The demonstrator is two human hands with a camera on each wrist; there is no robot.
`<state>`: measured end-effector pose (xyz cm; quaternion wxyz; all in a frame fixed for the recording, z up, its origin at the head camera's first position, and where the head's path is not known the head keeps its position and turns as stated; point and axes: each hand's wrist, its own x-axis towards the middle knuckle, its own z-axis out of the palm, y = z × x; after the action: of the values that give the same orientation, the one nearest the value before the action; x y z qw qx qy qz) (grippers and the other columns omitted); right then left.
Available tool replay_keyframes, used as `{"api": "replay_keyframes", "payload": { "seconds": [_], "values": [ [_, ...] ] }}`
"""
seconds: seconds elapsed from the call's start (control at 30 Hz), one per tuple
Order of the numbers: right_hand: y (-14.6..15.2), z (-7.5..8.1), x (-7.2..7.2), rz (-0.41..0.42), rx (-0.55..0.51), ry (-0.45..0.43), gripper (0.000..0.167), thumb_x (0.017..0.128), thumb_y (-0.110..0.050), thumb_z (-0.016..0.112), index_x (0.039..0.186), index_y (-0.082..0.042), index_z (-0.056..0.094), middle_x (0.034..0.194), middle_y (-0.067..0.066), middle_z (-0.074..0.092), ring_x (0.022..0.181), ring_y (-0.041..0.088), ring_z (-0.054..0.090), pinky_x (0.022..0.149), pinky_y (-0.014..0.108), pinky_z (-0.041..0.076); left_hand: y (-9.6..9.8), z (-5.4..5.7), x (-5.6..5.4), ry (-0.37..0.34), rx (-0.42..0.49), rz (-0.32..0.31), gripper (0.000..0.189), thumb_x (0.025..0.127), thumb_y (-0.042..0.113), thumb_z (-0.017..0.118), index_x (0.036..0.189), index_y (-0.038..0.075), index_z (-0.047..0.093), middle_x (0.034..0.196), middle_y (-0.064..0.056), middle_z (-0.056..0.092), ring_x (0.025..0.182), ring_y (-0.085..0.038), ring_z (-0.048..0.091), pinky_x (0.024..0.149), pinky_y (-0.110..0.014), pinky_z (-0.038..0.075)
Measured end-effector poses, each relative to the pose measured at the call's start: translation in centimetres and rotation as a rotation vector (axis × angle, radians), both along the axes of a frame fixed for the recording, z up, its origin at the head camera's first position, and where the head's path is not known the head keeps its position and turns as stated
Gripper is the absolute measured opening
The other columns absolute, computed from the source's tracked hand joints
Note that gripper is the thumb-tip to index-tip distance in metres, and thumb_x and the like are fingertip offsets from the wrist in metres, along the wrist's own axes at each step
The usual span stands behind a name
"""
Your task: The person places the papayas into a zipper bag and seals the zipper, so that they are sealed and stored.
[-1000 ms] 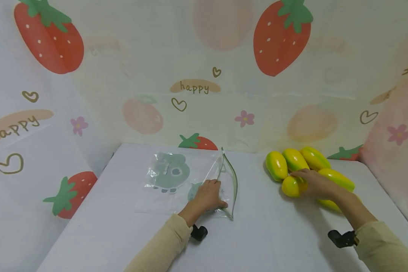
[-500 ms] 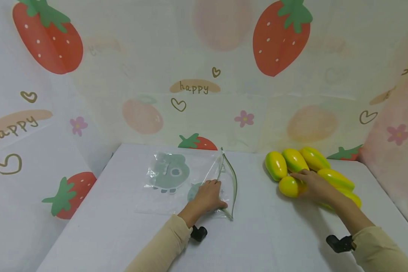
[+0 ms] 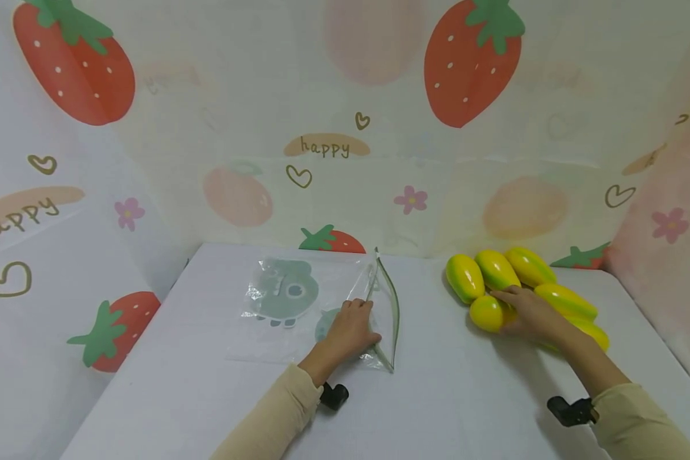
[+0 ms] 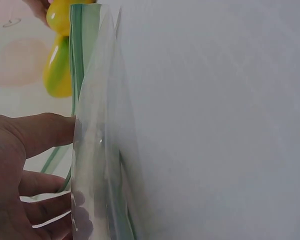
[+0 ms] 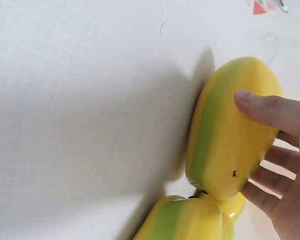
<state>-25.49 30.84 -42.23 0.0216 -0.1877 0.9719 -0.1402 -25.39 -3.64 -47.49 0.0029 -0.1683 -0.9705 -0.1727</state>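
A clear zip bag (image 3: 287,291) with a green cartoon print lies flat on the white table, its green-edged mouth (image 3: 395,300) gaping toward the right. My left hand (image 3: 347,329) holds the bag near that mouth; in the left wrist view the thumb (image 4: 47,132) and the fingers, spread apart, are at the plastic film. Over on the right, my right hand (image 3: 529,313) grips a glossy yellow-green mango (image 3: 485,314) that lies at the front of a group. The right wrist view shows the thumb across this mango (image 5: 232,135) and the fingers along its far side.
Several more mangoes lie close around the right hand, one at the left (image 3: 464,279), another at the back (image 3: 530,267), and one partly behind the wrist (image 3: 592,332). A strawberry-print backdrop (image 3: 328,204) rises behind the table (image 3: 425,409).
The right hand has shifted the gripped mango slightly left, and a mango by the wrist shows more now. My left hand stays on the bag. The head view has turned slightly.
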Motion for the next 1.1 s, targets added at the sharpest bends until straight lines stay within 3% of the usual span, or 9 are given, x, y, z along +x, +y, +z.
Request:
{"api": "replay_keyframes", "payload": {
  "seconds": [0.33,0.67,1.1],
  "values": [
    [0.2,-0.3,0.1,-0.009,-0.006,0.01,0.067,0.075,-0.016,0.083,0.131,0.007,0.055,0.127,0.035,0.053,0.114,0.05,0.052,0.097,0.064,0.042,0.0,0.2,-0.1,0.008,0.027,0.006,0.054,0.081,0.019,0.076,0.127,-0.004,0.058,0.108,-0.018,0.063,0.1,-0.032,0.059,0.086,-0.04,0.052],
    [0.4,-0.9,0.3,-0.032,-0.064,-0.007,0.068,0.075,-0.014,0.081,0.133,0.009,0.052,0.13,0.036,0.048,0.116,0.051,0.049,0.099,0.066,0.04,0.3,0.4,-0.1,0.045,0.171,0.018,0.051,0.079,0.01,0.071,0.128,-0.001,0.06,0.101,-0.015,0.062,0.084,-0.026,0.06,0.076,-0.039,0.053],
    [1.1,-1.2,0.6,-0.045,-0.117,0.019,0.068,0.079,-0.02,0.079,0.133,0.008,0.051,0.131,0.035,0.048,0.117,0.049,0.048,0.098,0.066,0.04,0.4,0.9,-0.1,0.031,0.242,0.01,0.05,0.079,0.008,0.068,0.127,0.0,0.061,0.107,-0.016,0.063,0.088,-0.027,0.061,0.078,-0.039,0.053]
  ]
}}
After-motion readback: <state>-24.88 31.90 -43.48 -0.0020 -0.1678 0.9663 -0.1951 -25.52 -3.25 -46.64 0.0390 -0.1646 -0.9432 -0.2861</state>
